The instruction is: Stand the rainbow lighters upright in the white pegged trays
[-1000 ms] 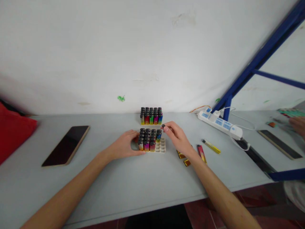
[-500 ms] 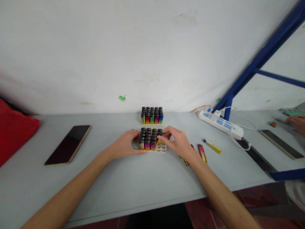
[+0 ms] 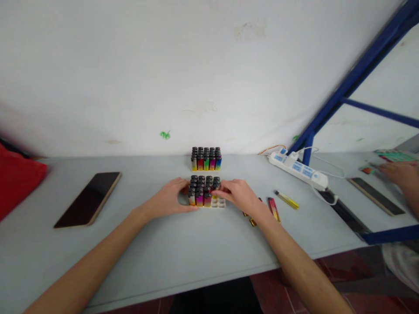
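Note:
A pale tray [image 3: 218, 204] holds rows of upright lighters [image 3: 199, 192] with black tops and coloured bodies. Several pockets at its front right corner hold no lighter. My left hand [image 3: 172, 196] curves around the tray's left side, thumb at the front corner and fingers at the far side, gripping it. At the right side, my right hand [image 3: 237, 194] has thumb and fingers closed at a yellow-bodied lighter [image 3: 214, 196] standing in the tray. The fingers partly hide that lighter.
Behind stands a second full block of lighters [image 3: 206, 162]. Loose lighters, including a red-yellow one [image 3: 273, 209] and a yellow one [image 3: 287, 199], lie right. Also there are a phone [image 3: 88, 198], a power strip [image 3: 297, 169], a blue frame [image 3: 340, 96] and another person's hand [image 3: 401, 174].
The view has shifted slightly. My right hand has moved a little relative to the tray, its fingers now lower and closer together at the lighter. My left hand keeps its place on the tray.

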A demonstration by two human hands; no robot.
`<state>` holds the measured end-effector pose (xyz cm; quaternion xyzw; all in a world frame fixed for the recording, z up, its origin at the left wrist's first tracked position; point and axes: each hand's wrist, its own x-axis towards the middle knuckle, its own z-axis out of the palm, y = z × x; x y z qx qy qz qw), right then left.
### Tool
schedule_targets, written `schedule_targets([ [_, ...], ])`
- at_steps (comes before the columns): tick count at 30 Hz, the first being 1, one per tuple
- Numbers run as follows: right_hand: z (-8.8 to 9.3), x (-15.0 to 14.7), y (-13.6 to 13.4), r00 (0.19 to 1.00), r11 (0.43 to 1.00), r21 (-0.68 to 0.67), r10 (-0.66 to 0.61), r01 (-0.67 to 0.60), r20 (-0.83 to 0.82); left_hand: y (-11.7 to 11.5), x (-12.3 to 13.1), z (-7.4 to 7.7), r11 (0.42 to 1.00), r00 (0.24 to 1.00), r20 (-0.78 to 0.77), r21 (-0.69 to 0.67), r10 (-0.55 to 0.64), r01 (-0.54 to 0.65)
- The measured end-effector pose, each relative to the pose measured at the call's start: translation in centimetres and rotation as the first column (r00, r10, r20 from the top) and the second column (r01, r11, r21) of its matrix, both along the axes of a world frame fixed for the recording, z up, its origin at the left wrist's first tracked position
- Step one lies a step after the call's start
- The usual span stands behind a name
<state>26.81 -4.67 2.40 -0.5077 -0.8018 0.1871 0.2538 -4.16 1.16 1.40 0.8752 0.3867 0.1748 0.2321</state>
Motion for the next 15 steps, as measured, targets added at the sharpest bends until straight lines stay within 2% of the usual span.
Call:
schedule_targets([
  [2, 0.0, 0.4, 0.2, 1.000, 1.000, -0.021, 0.009, -0.009, -0.025, 0.0, 0.0, 0.0, 1.000, 1.000, 0.008, 0.005, 0.001, -0.002],
  [4, 0.6, 1.5, 0.5, 0.997, 1.000, 0.015, -0.016, 0.017, -0.071, 0.1, 0.0, 0.0, 1.000, 1.000, 0.018, 0.007, -0.002, 0.002],
  [9, 3.1, 6.6, -0.2, 0.963, 0.955, 0.157, -0.232, 0.253, -0.139, 0.4, 0.2, -0.2, 1.000, 0.999, 0.027, 0.016, -0.017, 0.017],
  [12, 3.6, 9.1, -2.8, 0.964, 0.947, 0.183, -0.259, 0.265, -0.061, 0.4, 0.2, -0.3, 1.000, 0.999, 0.029, 0.021, -0.024, 0.023],
  [15, 3.0, 10.8, -6.9, 0.959, 0.939, 0.203, -0.284, 0.278, 0.002, 0.4, 0.3, -0.3, 0.999, 0.999, 0.035, 0.027, -0.027, 0.026],
])
